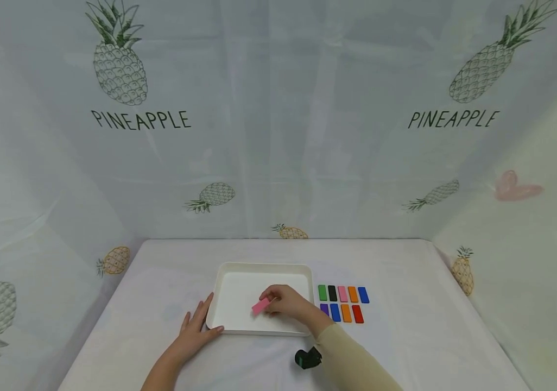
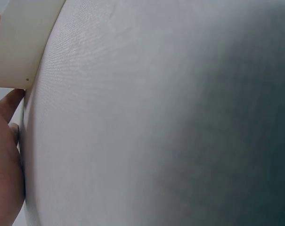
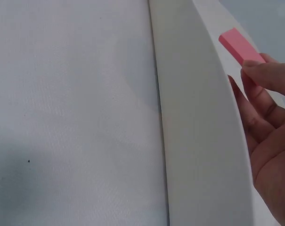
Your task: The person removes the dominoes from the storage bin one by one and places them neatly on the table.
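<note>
Over the white tray (image 1: 239, 282), my right hand (image 1: 283, 301) pinches a pink block (image 1: 260, 306) between thumb and fingers. The right wrist view shows this block (image 3: 240, 45) as a flat, rectangular piece with one end sticking out past the fingertips, above the tray's side wall (image 3: 203, 122). At the tray's near left corner, my left hand (image 1: 194, 329) rests with fingers spread, the fingers along the left side and the thumb at the front edge. The left wrist view catches part of that hand (image 2: 5, 165) beside the tray wall (image 2: 24, 42).
Right of the tray lie two rows of coloured blocks, among them a green one (image 1: 322, 293), a black one (image 1: 332, 293) and a red one (image 1: 358, 314). A small black object (image 1: 308, 358) is by the right sleeve (image 1: 352, 358). A pineapple-print cloth (image 1: 278, 136) hangs behind the white table (image 1: 430, 326).
</note>
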`<state>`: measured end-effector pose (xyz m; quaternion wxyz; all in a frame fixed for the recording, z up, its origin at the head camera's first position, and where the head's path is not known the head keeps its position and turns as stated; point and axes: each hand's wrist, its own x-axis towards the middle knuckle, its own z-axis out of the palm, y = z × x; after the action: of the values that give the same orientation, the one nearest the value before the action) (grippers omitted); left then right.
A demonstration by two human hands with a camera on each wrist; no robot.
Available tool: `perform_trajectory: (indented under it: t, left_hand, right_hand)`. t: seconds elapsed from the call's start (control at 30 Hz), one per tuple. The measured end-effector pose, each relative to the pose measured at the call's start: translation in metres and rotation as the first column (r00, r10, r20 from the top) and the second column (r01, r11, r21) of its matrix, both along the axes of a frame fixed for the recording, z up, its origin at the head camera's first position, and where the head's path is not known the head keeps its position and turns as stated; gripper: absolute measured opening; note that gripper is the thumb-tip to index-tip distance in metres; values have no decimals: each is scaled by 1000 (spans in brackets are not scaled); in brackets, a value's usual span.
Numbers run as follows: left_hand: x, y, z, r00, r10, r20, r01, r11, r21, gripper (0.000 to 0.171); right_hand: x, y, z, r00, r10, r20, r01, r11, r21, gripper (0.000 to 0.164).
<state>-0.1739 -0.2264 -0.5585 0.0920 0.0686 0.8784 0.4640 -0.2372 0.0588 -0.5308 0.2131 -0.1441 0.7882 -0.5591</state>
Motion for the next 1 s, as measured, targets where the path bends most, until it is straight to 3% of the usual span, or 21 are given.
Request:
perform_trajectory:
  t: [0.13,0.33,0.77,1.0]
  left_hand:
    - [0,1,0,1000,1,-8,-1,1000,-2,95]
    - [-2,2,-3,1000,10,-15,-10,1000,-9,96]
    - [2,0,-11,992,32,-120,-24,998,65,92]
    - [-1,2,-3,999,21,-24,-20,1000,16,95]
  right_hand:
    - [4,7,5,999,-30,44,34,995,-99,21]
    - [9,18,15,998,-70,10,70,986,-150,26]
    - [24,53,25,969,-224,-104,216,973,-79,29]
    - [37,70,48,953,-279,-121,275,960,-52,25]
